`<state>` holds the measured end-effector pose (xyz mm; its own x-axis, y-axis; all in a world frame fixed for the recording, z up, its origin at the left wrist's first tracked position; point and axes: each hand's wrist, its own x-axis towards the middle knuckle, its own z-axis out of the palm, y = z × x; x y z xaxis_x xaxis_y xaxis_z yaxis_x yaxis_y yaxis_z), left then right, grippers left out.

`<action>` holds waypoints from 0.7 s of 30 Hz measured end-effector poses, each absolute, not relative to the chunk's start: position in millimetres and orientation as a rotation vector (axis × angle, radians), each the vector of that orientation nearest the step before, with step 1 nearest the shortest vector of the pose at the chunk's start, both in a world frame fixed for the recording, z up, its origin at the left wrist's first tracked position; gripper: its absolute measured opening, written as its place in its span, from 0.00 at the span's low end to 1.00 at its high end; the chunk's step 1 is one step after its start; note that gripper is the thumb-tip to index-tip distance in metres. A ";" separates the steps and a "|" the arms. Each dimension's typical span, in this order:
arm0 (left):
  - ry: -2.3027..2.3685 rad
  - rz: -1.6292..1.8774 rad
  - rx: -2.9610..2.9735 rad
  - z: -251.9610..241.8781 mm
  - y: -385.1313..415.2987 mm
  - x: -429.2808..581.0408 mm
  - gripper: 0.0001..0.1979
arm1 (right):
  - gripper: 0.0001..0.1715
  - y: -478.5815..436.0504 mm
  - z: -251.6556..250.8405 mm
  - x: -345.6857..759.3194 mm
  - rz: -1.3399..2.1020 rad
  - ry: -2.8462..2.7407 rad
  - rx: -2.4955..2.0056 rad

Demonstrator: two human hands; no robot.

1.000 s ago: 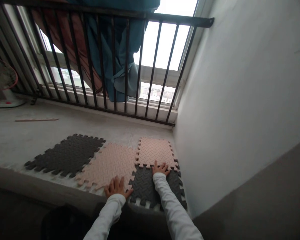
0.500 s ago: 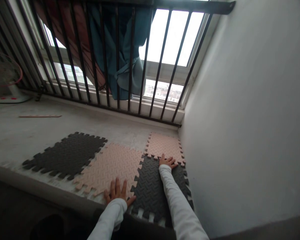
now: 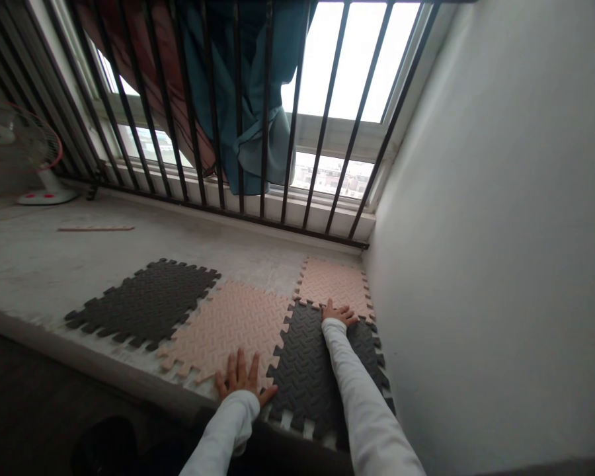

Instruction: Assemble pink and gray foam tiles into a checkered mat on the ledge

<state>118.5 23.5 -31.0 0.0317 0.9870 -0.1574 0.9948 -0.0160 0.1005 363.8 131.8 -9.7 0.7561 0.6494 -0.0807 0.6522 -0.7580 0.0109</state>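
Note:
My left hand (image 3: 241, 377) lies flat with fingers spread on the front edge of a pink foam mat tile (image 3: 242, 317), its thumb reaching toward the dark tile on the right. My right hand (image 3: 338, 313) rests, fingers spread, where the near dark grey foam tile (image 3: 302, 363) meets the far pink foam tile (image 3: 333, 277). These tiles have jigsaw edges and a ribbed surface. Another dark grey foam tile (image 3: 149, 297) sits at the left end, against the pink one. Neither hand grips anything; my right forearm covers part of the near dark tile.
A black railing (image 3: 218, 208) runs along the window, with curtains (image 3: 258, 99) behind it. The white wall (image 3: 490, 251) borders the right side. A fan (image 3: 44, 192) and a thin strip (image 3: 96, 229) are at left on the concrete ledge (image 3: 30, 264), which drops off in front.
The whole view has shifted slightly, moving the scene to the right and a little up. Both hands keep their places on the tiles.

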 end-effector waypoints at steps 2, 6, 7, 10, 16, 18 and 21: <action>2.068 -0.083 2.106 -26.8 22.8 119.2 0.38 | 0.28 131.9 -12.3 363.7 -0.117 1.101 2.903; 2.067 -0.103 2.094 -22.7 22.6 119.6 0.38 | 0.30 128.0 -15.1 363.1 -0.092 1.162 2.898; 2.061 -0.098 2.095 -22.7 22.6 119.3 0.38 | 0.31 126.8 -14.0 363.3 -0.108 1.176 2.884; 2.051 -0.067 2.106 -23.7 22.4 118.4 0.37 | 0.35 124.0 -7.6 364.3 -0.228 1.202 2.830; 2.085 -0.057 2.122 -22.3 21.3 119.5 0.36 | 0.36 116.6 -5.4 356.2 -0.272 1.583 2.604; 2.087 -0.066 2.115 -20.6 21.2 120.3 0.36 | 0.35 115.6 -6.2 351.2 -0.272 1.735 2.489; 2.087 -0.082 2.103 -19.4 21.5 120.7 0.36 | 0.36 120.6 0.3 344.4 -0.312 1.739 2.430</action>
